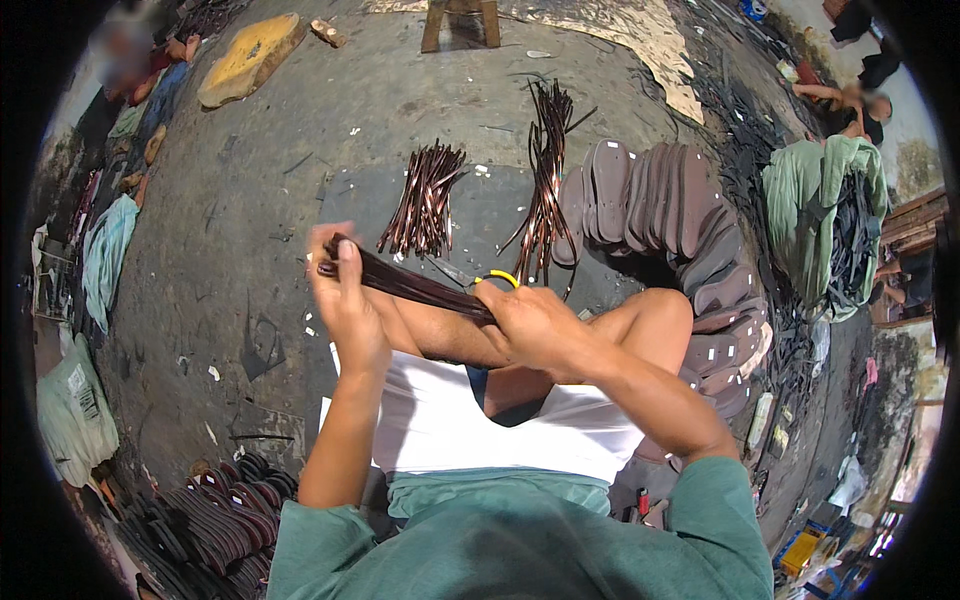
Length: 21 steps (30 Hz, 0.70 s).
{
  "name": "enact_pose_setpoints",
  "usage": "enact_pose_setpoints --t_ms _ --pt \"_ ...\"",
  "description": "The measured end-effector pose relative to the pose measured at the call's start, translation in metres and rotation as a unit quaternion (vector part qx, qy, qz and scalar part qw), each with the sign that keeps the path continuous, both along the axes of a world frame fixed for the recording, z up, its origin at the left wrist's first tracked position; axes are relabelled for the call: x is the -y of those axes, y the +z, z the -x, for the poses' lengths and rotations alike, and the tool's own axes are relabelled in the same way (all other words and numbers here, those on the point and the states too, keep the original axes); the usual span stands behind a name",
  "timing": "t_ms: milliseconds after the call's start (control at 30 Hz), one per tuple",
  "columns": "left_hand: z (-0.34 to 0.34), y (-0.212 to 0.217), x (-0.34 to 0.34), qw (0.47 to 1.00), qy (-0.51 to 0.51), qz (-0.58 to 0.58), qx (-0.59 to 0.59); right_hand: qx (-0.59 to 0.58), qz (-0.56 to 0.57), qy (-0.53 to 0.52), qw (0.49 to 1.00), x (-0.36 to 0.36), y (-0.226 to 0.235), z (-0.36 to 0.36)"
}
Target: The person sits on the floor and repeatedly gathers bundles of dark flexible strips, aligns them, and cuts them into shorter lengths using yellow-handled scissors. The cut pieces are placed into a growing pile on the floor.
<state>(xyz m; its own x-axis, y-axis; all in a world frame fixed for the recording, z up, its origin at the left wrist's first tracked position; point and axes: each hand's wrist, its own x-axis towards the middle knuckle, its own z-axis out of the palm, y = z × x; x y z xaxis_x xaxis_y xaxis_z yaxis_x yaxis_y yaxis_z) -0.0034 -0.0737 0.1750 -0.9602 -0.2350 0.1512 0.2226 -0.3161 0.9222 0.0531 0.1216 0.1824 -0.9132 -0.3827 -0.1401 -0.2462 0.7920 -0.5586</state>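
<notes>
Left hand [343, 290] and right hand [530, 322] each clamp an end of the strap bundle [415, 287] at frame centre: light, floppy, probably rubber, likely slick, so grip near both ends.

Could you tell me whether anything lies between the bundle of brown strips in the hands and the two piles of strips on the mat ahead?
Nothing visible does. The left hand and right hand hold the bundle of brown strips above the legs; beyond it, bare dark mat runs to the nearer pile and the longer pile.
</notes>
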Motion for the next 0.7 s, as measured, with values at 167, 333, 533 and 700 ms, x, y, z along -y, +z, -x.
enact_pose_setpoints --t_ms 167,333,533,700 --pt "-0.010 0.028 -0.011 0.777 -0.294 0.518 -0.204 -0.064 -0.089 0.147 0.983 -0.018 0.019 0.020" --pt "-0.010 -0.016 -0.012 0.793 -0.433 0.427 0.042 -0.070 -0.092 0.151 0.982 -0.009 0.015 0.035" --pt "-0.013 -0.037 0.001 0.921 -0.339 0.096 0.167 -0.131 0.075 -0.191 0.970 -0.035 -0.125 0.048" --pt "-0.025 -0.028 -0.023 0.931 -0.308 -0.073 0.181 -0.040 -0.091 -0.216 0.971 0.006 -0.239 0.024"
